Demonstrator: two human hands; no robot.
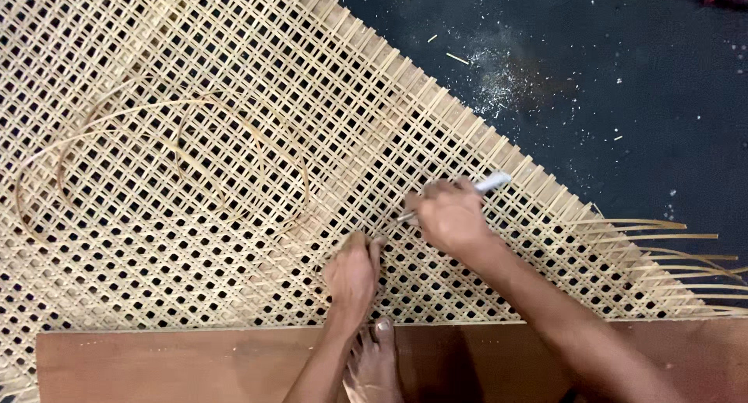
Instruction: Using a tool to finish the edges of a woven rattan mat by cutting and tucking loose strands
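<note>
My right hand (450,216) is closed around a slim tool with a pale handle (491,184), its metal tip angled down and left into the weave near the middle of the frame, held low like a pen so the point can slip between strands. My left hand (352,277), just below and to the left, is pinched shut on a thin cane strand (376,246), fingertips pressed to the mat right beside the tool's tip. Under both lies the woven cane sheet (195,239), filling the left and centre. A loose coil of cane (167,111) rests on it at upper left. My bare foot (374,364) sits on a wooden board (156,364) along the bottom edge, apparently pinning the sheet flat. Loose strand ends (670,235) fray at right over the dark, chip-speckled floor (623,76).
</note>
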